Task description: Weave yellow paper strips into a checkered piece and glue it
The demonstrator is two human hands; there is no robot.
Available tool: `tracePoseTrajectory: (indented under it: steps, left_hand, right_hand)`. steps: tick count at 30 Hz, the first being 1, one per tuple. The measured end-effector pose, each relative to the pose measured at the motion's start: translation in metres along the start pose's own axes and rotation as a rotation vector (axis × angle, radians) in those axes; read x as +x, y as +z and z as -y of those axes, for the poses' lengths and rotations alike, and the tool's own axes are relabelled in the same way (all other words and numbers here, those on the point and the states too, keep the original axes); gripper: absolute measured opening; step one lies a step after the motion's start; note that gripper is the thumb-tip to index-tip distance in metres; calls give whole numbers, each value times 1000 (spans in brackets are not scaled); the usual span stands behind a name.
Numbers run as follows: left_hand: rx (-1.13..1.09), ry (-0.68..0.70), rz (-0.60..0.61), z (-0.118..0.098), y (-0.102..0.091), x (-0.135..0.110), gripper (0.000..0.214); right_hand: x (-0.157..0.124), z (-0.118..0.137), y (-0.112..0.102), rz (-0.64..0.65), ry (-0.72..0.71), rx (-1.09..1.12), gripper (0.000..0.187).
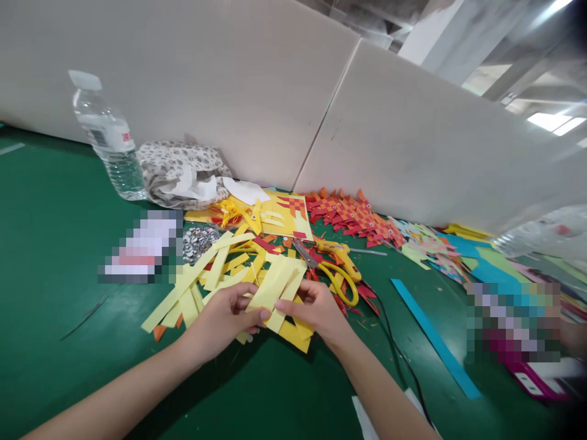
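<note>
Both hands hold a small piece of crossed paper strips (pixel 274 287), pale yellow laid over deeper yellow. My left hand (pixel 229 315) pinches its left edge between thumb and fingers. On the right side, my right hand (pixel 321 308) presses its thumb on the strips, its fingers partly hidden behind them. Just beyond lies a heap of loose yellow paper strips (pixel 197 281). Scissors with yellow handles (pixel 348 284) rest close to my right hand, beside a yellow glue gun (pixel 334 250) whose black cord runs toward the front.
At the back left stand a water bottle (pixel 112 140) and a spotted cloth pouch (pixel 183 168). Googly eyes (pixel 199 241) lie in a packet. Red and orange woven paper fish (pixel 353 214) are piled along the white partition (pixel 229 79). A blue strip (pixel 433 336) lies at right.
</note>
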State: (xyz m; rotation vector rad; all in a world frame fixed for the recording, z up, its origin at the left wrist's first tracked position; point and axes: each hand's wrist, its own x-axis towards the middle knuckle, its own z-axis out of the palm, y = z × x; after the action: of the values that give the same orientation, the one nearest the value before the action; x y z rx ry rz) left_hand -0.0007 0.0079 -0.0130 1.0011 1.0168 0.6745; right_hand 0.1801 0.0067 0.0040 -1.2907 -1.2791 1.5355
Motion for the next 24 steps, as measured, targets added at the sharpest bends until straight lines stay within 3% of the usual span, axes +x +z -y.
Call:
tracePoseTrajectory:
  steps: [13, 18, 24]
  left_hand:
    - [-15, 20, -2, 2, 1, 0, 38]
    - [-5, 29, 51, 1, 2, -1, 40]
    - [50, 63, 90, 3, 1, 1, 35]
  right_hand:
    - [-1, -3, 0, 64, -29, 38, 37]
    - [-1, -5, 0, 68, -65, 34, 36]
    - [0, -3, 4, -19, -41, 25, 39]
